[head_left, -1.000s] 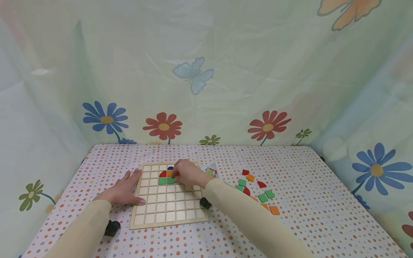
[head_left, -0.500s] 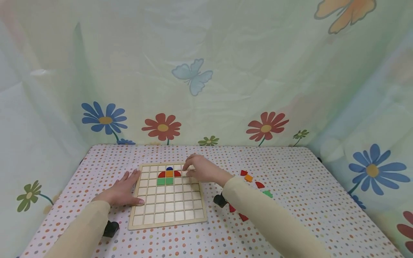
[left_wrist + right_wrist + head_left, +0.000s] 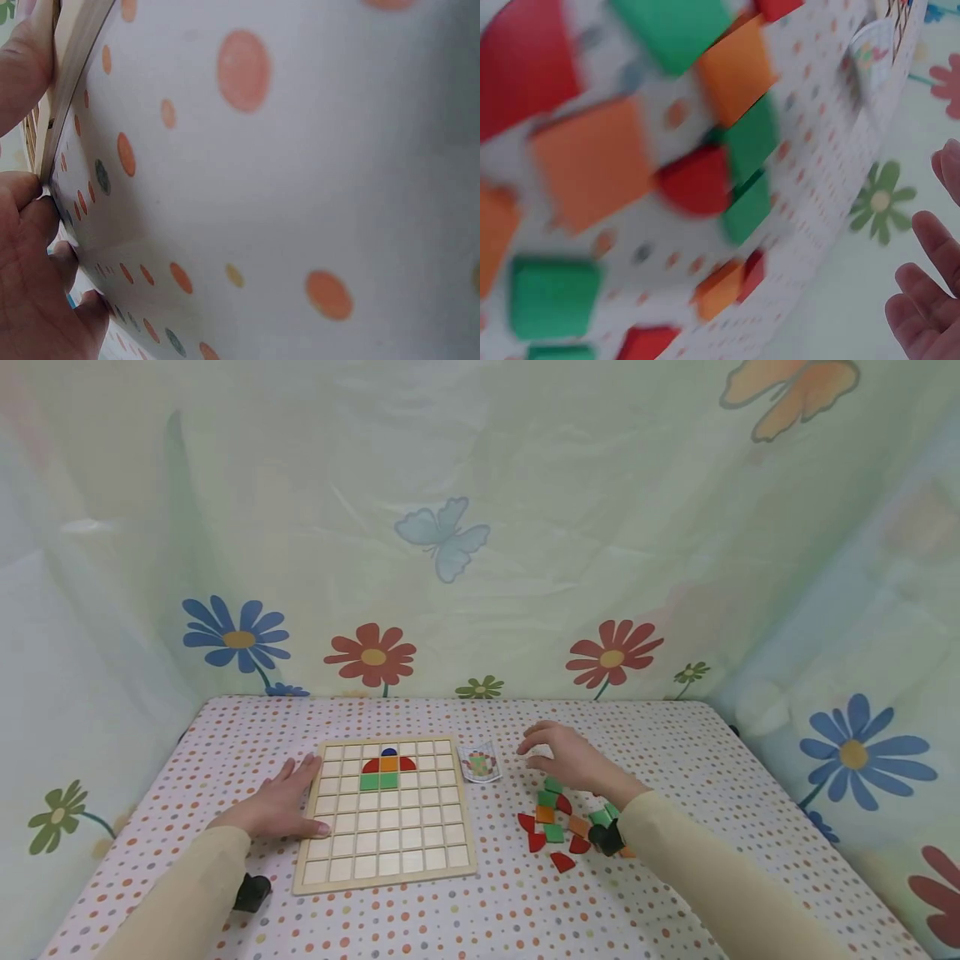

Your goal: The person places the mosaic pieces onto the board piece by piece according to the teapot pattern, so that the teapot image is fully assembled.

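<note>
A wooden grid board (image 3: 386, 883) lies on the table. Toward its far side sit a blue half-round piece (image 3: 388, 752), an orange square (image 3: 389, 764), red quarter-round pieces (image 3: 407, 764) on either side and two green squares (image 3: 370, 782). My left hand (image 3: 273, 802) rests at the board's left edge, fingers spread on the cloth and thumb on the frame; the left wrist view shows the fingers (image 3: 64, 259) beside the wood. To the right of the board my right hand (image 3: 573, 760) hovers near loose tiles, fingers apart and holding nothing.
Loose red quarter-rounds (image 3: 562, 862), green squares (image 3: 553, 833) and orange squares (image 3: 545, 814) lie scattered beneath the right forearm, some hidden by it. A small picture card (image 3: 480, 762) lies beside the board's right edge. Behind the dotted tablecloth (image 3: 337, 931) hangs a flowered curtain (image 3: 480, 610).
My right hand has let go of a red quarter-round on the board beside the orange square and moved right, over the loose tiles. The left hand keeps its place at the board.
</note>
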`<state>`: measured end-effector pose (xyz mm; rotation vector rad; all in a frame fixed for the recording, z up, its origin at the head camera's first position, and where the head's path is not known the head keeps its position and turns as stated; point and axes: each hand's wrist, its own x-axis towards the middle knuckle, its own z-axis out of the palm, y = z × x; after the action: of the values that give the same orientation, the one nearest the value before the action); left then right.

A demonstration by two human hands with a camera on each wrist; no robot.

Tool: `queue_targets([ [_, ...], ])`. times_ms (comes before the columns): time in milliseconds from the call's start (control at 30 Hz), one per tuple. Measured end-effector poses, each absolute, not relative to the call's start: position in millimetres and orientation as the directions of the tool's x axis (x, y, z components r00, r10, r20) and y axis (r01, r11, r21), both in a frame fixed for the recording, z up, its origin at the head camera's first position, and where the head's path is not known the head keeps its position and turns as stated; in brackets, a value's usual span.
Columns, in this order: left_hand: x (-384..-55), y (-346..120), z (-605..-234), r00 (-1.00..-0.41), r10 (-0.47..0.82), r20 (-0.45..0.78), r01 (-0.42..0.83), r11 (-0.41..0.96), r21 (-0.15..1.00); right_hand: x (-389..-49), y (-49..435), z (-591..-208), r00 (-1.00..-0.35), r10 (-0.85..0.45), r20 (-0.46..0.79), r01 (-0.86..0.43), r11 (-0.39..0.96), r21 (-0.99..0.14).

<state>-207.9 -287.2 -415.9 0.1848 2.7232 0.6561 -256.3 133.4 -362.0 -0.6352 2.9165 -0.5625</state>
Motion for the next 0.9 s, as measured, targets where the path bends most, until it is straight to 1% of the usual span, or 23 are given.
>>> queue_targets([
  [67,-207.4,-287.0,-415.9,-0.935,0.200,-0.292,0.046,0.887,0.459,-254.1,148.8,-364.3,-0.924,-0.381,-0.027,-0.344,0.861,-0.375],
  [267,-207.2,-289.0,-417.2,-0.935,0.207,-0.287,0.055,0.887,0.459,-244.1,188.7,-371.0,-0.944,-0.329,-0.032,-0.294,0.880,-0.374],
  [467,-208.7,-290.2,-418.1,-0.933,0.216,-0.288,0.059,0.882,0.467,-231.0,220.9,-381.7,-0.965,-0.249,-0.084,-0.199,0.900,-0.387],
  [633,-208.4,-290.4,-416.7,-0.933,0.212,-0.291,0.055,0.883,0.467,-222.5,238.2,-388.0,-0.969,-0.214,-0.120,-0.154,0.910,-0.384],
  [900,-208.7,-289.4,-417.0,-0.933,0.215,-0.288,0.059,0.882,0.467,-217.1,256.7,-399.7,-0.973,-0.182,-0.141,-0.121,0.926,-0.357],
])
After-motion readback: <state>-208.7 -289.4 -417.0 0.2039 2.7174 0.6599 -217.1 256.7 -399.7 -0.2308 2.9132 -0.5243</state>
